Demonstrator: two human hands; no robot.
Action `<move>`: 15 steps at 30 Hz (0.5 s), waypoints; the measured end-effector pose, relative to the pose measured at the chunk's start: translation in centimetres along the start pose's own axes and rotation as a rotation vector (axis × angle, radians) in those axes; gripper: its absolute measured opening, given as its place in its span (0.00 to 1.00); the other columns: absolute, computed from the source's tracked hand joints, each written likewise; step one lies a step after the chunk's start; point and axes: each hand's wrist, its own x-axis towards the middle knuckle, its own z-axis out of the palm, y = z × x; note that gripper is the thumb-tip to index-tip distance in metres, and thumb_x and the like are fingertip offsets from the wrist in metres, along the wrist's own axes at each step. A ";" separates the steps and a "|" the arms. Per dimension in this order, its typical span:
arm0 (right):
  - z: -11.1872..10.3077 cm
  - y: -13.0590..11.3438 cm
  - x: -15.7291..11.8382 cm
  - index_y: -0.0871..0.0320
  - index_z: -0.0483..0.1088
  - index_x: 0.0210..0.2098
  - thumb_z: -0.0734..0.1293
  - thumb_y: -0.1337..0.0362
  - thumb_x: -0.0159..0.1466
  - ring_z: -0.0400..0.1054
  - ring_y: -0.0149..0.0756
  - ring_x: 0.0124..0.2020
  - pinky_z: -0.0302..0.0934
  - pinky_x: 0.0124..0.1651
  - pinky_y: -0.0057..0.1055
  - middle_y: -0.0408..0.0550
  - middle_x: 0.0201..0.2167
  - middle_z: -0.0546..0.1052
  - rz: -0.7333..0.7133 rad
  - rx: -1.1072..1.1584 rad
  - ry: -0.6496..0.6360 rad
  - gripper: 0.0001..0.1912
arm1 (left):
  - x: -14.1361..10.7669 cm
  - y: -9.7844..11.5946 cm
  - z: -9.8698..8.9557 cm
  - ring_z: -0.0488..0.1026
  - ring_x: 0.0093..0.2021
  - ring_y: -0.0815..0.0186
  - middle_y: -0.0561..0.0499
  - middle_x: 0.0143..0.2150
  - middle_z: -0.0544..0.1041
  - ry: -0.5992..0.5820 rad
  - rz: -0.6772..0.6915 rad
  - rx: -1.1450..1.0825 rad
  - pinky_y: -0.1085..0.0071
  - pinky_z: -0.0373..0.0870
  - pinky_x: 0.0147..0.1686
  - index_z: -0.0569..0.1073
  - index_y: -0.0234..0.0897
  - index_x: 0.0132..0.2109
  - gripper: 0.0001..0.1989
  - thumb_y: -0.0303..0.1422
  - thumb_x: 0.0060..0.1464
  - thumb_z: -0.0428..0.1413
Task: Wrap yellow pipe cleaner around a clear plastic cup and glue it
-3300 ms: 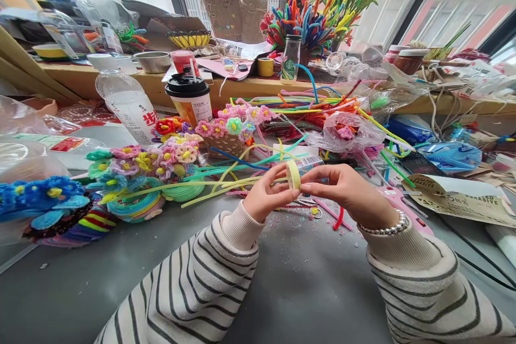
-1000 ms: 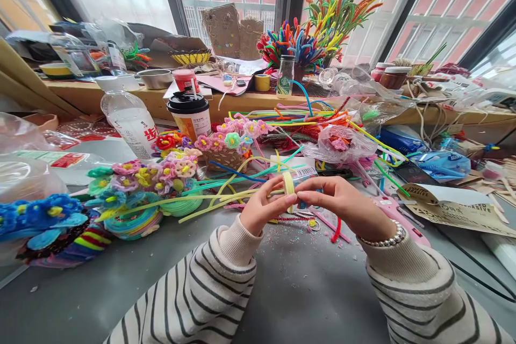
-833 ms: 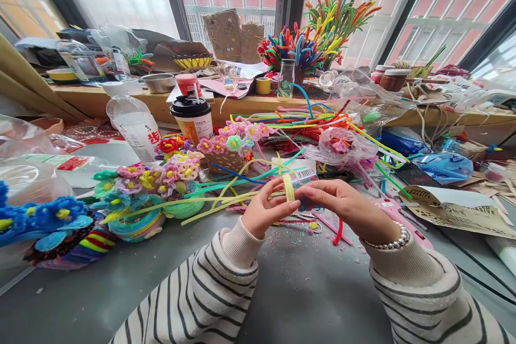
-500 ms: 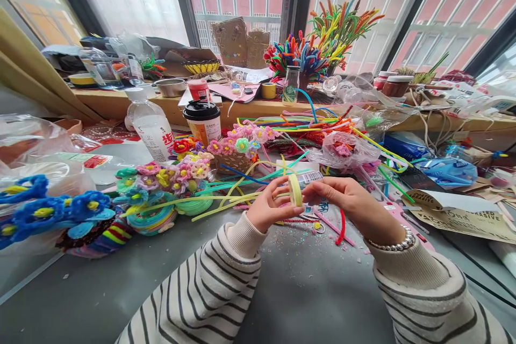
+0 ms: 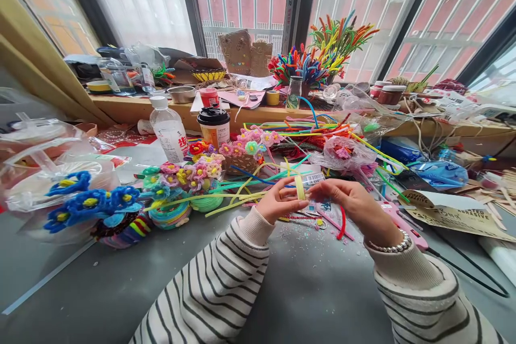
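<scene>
Striped sleeves [image 5: 201,285]: both forearms above the gray tabletop [image 5: 302,301]; silver beaded bracelet [image 5: 392,246] at the right wrist.
Right hand [image 5: 357,204]: thumb and fingertips drawn together just beside the ring; cannot tell whether they touch it or pinch anything.
Left hand [image 5: 276,203]: thumb and fingers pinching the ring.
Pale yellow ring [image 5: 300,188]: upright between the hands, off the tabletop.
Left side: blue fuzzy flowers [image 5: 91,202], near a plastic bag.
Right side: pink tool [image 5: 405,226] beside printed abrasive sheets [image 5: 455,212].
Beyond the hands: water bottle [image 5: 168,137], black-lidded cup [image 5: 214,131], heaped pipe cleaners [image 5: 314,128].
Wooden ledge [image 5: 258,116]: glass bottle [image 5: 294,94], bushy pipe-cleaner bunches [image 5: 302,67].
Farthest: barred windows [image 5: 245,0].
</scene>
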 end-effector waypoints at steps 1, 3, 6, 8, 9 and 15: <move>-0.2 0.2 0.0 0.59 0.74 0.30 0.62 0.49 0.56 0.70 0.33 0.32 0.63 0.37 0.30 0.48 0.30 0.77 -0.015 0.012 0.070 0.19 | -0.2 0.4 -0.2 0.74 0.38 0.64 0.49 0.37 0.76 0.018 0.005 -0.013 0.65 0.67 0.43 0.65 0.39 0.49 0.39 0.29 0.25 0.68; -0.7 0.5 0.1 0.59 0.73 0.33 0.59 0.49 0.58 0.70 0.34 0.33 0.63 0.37 0.30 0.49 0.31 0.77 -0.055 -0.015 0.207 0.21 | -0.7 1.6 -0.9 0.74 0.39 0.64 0.49 0.38 0.76 0.032 0.040 -0.037 0.68 0.68 0.41 0.65 0.39 0.49 0.34 0.30 0.30 0.66; -1.0 1.1 0.7 0.59 0.72 0.33 0.57 0.50 0.59 0.70 0.35 0.33 0.63 0.37 0.30 0.49 0.30 0.77 -0.094 -0.171 0.204 0.21 | -1.6 3.3 -2.3 0.74 0.42 0.62 0.47 0.42 0.76 0.041 0.226 -0.199 0.71 0.70 0.41 0.65 0.38 0.49 0.30 0.37 0.36 0.63; -0.5 1.5 1.3 0.59 0.73 0.30 0.61 0.52 0.57 0.70 0.36 0.31 0.62 0.35 0.31 0.48 0.28 0.77 -0.101 -0.252 0.122 0.17 | -2.1 4.1 -3.0 0.74 0.43 0.61 0.44 0.43 0.76 0.028 0.239 -0.281 0.70 0.70 0.43 0.63 0.34 0.51 0.31 0.43 0.41 0.59; -0.1 1.7 1.6 0.58 0.73 0.29 0.63 0.53 0.55 0.70 0.36 0.30 0.61 0.35 0.31 0.48 0.27 0.77 -0.105 -0.283 0.085 0.15 | -2.2 4.4 -3.3 0.74 0.43 0.61 0.43 0.43 0.75 0.031 0.263 -0.291 0.71 0.70 0.44 0.60 0.33 0.53 0.32 0.44 0.44 0.57; 3.7 2.9 4.3 0.57 0.74 0.23 0.67 0.63 0.51 0.67 0.35 0.26 0.59 0.33 0.32 0.47 0.24 0.77 -0.179 -0.394 0.007 0.05 | -2.4 5.0 -3.2 0.75 0.40 0.62 0.41 0.40 0.77 0.049 0.277 -0.327 0.74 0.72 0.39 0.52 0.30 0.58 0.32 0.44 0.52 0.49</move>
